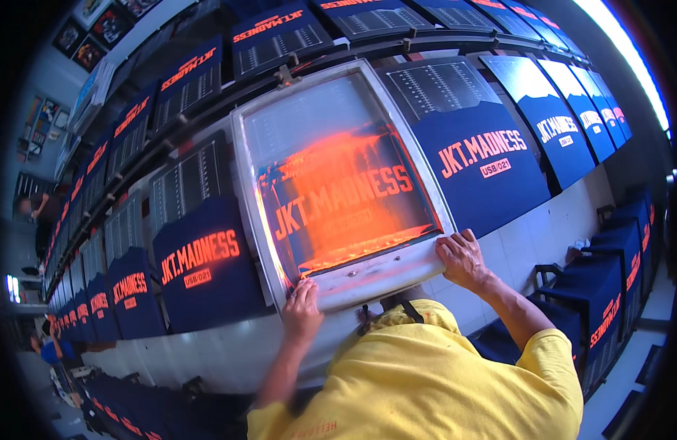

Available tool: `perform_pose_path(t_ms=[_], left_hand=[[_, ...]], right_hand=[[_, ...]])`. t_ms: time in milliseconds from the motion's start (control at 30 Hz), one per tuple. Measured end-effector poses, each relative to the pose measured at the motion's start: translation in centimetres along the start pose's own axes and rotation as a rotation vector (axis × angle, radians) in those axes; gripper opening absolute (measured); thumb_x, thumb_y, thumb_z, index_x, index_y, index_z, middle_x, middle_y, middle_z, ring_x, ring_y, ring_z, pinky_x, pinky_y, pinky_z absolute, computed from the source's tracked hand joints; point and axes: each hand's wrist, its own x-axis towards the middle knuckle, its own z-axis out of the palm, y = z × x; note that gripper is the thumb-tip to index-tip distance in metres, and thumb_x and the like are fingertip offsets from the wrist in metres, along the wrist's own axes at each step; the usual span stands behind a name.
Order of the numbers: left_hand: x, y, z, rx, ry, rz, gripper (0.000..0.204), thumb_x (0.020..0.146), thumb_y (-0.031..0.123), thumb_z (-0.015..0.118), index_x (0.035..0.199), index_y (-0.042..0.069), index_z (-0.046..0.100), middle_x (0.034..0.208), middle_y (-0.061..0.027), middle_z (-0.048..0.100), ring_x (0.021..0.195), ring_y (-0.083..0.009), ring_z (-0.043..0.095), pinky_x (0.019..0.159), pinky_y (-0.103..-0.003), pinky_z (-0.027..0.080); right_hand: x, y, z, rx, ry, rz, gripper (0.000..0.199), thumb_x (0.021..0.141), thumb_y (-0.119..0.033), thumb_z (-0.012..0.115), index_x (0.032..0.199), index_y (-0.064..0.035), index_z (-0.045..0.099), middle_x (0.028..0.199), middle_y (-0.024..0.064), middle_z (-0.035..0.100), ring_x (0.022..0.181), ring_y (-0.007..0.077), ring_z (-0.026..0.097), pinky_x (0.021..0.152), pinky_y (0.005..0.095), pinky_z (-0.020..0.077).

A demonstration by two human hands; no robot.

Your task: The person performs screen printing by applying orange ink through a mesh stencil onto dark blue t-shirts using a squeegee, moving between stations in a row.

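Two-handed hold on the near edge of the frame [353,283], centred in the front row. With the left hand [302,306], fingers curled over the near left corner; with the right hand [466,261], fingers hooked over the near right corner. Clenched grip on the rim at both ends; cannot tell whether pressing or lifting. At the far edge, a clamp [285,75], apparently serving as a hinge or holder. Just beside the frame on its left, dark blue cloth [225,301]; just beside on its right, another cloth [492,205]; on both, orange lettering. Inside the rim, a broad smear of orange ink [327,198] over the mesh [309,117], thickest in a ridge along the near side, with lettering faintly visible through it. Probably a handling step in screen printing, either seating or raising the frame around one print; cannot tell which, nor whether lying flat or slightly tilted. Called for next, as a judgement: equal movement at both corners, steady and square to the clamp, without sideways slip, to avoid smudging wet ink underneath. Worth minding, too: orange streaks along the left side, close to the left fingers.
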Motion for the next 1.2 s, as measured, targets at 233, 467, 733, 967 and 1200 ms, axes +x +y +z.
perform_pose_path(t_ms=[233, 467, 733, 967, 1200], left_hand=[[7.6, -4.4, 1.9, 0.046, 0.048, -0.015, 0.040, 0.060, -0.006, 0.061, 0.100, -0.001, 0.068, 0.109, -0.0133, 0.068, 0.105, -0.0280, 0.066, 0.090, -0.039, 0.053], [17.5, -8.5, 2.0, 0.037, 0.033, -0.100, 0.031, 0.068, -0.005, 0.056, 0.095, 0.002, 0.069, 0.104, -0.0118, 0.069, 0.090, -0.0325, 0.068, 0.079, -0.041, 0.056], [24.0, -11.9, 0.7, 0.056, -0.052, -0.109, 0.030, 0.072, -0.001, 0.055, 0.097, 0.000, 0.070, 0.095, -0.0188, 0.069, 0.087, -0.0365, 0.067, 0.081, -0.044, 0.055], [23.0, -11.3, -3.8, -0.052, 0.000, -0.116, 0.025, 0.073, 0.000, 0.056, 0.091, 0.001, 0.072, 0.096, -0.0182, 0.070, 0.086, -0.0383, 0.067, 0.079, -0.043, 0.055], [12.6, -7.1, -5.7, -0.034, -0.009, -0.117, 0.034, 0.069, -0.006, 0.055, 0.099, 0.003, 0.069, 0.100, -0.0148, 0.070, 0.087, -0.0362, 0.067, 0.080, -0.044, 0.055]], right_hand=[[8.5, 4.8, 1.7, 0.012, 0.004, -0.027, 0.022, 0.061, -0.008, 0.065, 0.080, -0.0058, 0.055, 0.086, 0.0051, 0.061, 0.081, 0.0225, 0.060, 0.077, 0.0379, 0.0412], [19.6, 10.1, 3.2, -0.018, -0.024, -0.058, 0.013, 0.069, -0.010, 0.066, 0.079, -0.0087, 0.059, 0.079, 0.0065, 0.063, 0.081, 0.0230, 0.064, 0.078, 0.0364, 0.0440], [26.9, 13.2, 2.9, -0.005, -0.138, -0.039, 0.008, 0.067, -0.012, 0.066, 0.075, -0.0114, 0.065, 0.068, 0.0076, 0.065, 0.073, 0.0262, 0.065, 0.081, 0.0387, 0.0435], [26.9, 10.1, -1.6, -0.060, -0.060, -0.052, 0.009, 0.068, -0.014, 0.068, 0.077, -0.0117, 0.066, 0.070, 0.0070, 0.065, 0.074, 0.0258, 0.065, 0.080, 0.0392, 0.0429], [16.0, 3.9, -2.1, 0.013, 0.050, -0.111, 0.018, 0.062, -0.010, 0.071, 0.077, -0.0097, 0.060, 0.075, 0.0053, 0.060, 0.077, 0.0245, 0.063, 0.076, 0.0394, 0.0422]])
